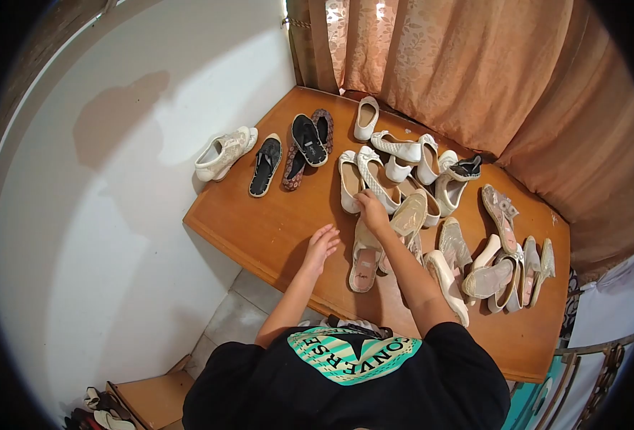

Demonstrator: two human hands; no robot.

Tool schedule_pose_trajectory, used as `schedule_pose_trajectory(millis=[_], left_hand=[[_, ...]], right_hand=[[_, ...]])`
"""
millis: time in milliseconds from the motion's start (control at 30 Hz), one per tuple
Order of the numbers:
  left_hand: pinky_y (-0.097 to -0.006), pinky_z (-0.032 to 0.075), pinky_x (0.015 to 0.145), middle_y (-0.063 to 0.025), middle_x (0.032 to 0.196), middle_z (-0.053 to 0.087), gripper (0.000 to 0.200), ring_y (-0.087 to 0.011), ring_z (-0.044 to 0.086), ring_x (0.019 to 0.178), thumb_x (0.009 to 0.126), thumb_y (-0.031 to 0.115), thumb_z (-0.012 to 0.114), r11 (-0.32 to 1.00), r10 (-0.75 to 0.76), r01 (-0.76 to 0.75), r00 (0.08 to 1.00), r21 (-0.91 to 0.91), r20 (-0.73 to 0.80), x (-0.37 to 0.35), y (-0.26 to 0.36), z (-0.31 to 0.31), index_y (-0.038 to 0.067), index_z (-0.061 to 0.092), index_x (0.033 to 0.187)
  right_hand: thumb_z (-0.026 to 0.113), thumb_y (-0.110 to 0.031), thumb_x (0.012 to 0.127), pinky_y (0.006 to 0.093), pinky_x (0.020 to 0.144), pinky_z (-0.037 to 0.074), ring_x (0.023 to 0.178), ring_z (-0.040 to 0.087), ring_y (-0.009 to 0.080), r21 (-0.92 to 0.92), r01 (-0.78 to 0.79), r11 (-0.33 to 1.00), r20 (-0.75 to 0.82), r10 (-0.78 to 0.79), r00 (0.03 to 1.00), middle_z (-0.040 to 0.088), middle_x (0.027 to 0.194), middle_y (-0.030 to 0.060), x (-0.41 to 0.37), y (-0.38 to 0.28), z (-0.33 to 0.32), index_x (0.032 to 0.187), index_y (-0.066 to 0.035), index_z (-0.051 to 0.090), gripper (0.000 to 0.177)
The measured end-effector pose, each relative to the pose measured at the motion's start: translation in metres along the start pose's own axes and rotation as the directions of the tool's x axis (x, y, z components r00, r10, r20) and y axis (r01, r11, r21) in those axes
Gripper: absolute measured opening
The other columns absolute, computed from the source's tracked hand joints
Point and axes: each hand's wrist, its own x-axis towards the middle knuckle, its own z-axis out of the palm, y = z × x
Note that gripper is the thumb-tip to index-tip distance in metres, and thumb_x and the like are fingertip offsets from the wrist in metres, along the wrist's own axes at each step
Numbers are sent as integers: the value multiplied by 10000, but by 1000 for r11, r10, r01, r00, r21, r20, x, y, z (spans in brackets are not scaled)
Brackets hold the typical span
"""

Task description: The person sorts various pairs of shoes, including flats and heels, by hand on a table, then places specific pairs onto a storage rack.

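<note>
My right hand is at the heel of a white flat shoe near the table's middle, its fingers closed together at the shoe's edge. Beside that shoe lies a quilted white flat. Over the bare wood, left of the shoes, my left hand is held with fingers spread and nothing in it. A beige slip-on with a pink insole lies under and in front of my right forearm. Another pale slip-on rests on other shoes just right of my right hand.
The wooden table bears black slip-ons and white lace-up shoes at left. More pale shoes lie at right. Curtains hang behind; a white wall stands left. Shoes and a cardboard box are at lower left.
</note>
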Motion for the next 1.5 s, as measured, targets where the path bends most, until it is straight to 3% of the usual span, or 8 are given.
schedule_pose_trajectory(millis=[533,700,800,933,1200,1367,1467,1500], left_hand=[[-294,399,814,-48,1142,502,527,-161,486,975,817,355,575,998,44,-38,994,58,-98,10,0,-7,68,421,1231],[-262,405,767,-50,1099,520,588,-136,494,953,789,405,606,990,100,-90,991,105,-85,9,9,-10,35,446,1217],[-207,402,710,5,1003,570,468,-66,532,836,804,342,614,987,145,-139,986,80,-75,14,16,-12,26,515,1135],[-209,414,729,10,913,598,321,-56,538,829,818,275,611,986,156,-155,988,60,-16,17,27,-21,46,578,1040],[-245,443,759,-25,943,598,301,-95,561,837,811,217,618,993,117,-116,992,-25,51,8,23,-27,36,556,1044],[-211,464,666,-17,887,608,287,-80,573,752,790,168,638,993,116,-116,993,14,1,-4,26,-21,7,575,1019],[-213,464,669,-18,887,606,289,-78,572,756,787,159,639,994,106,-105,994,-22,33,-4,21,-24,7,573,1024],[-213,464,669,-18,887,606,289,-78,572,756,787,159,639,994,104,-103,994,-21,33,-7,22,-22,7,573,1024]], right_hand=[[547,-62,777,358,582,467,722,584,276,-19,104,994,-45,-104,993,530,891,67,-49,-59,-16,925,-110,593,162],[577,13,686,299,539,484,692,600,214,-100,265,959,-112,-275,955,532,863,64,-72,-66,-16,943,-108,583,284],[576,27,648,284,526,483,679,600,190,-78,322,943,-96,-329,940,532,850,60,-90,-71,-16,952,-105,581,331],[575,17,621,272,517,486,671,598,178,-106,363,926,-97,-373,923,539,862,42,-110,-73,-15,977,-128,586,384],[567,-12,667,280,513,485,689,590,190,-66,362,930,3,-362,932,544,888,40,-137,-76,-19,994,-134,584,350],[570,-35,718,300,542,487,705,587,217,33,338,941,70,-340,938,539,904,58,-145,-84,-24,1010,-123,580,305],[575,-73,763,317,576,489,725,585,230,104,254,961,99,-265,959,537,916,73,-146,-90,-31,1016,-106,576,256],[579,-106,776,317,571,484,714,582,230,116,200,973,35,-205,978,539,906,82,-144,-89,-32,1019,-97,574,243]])
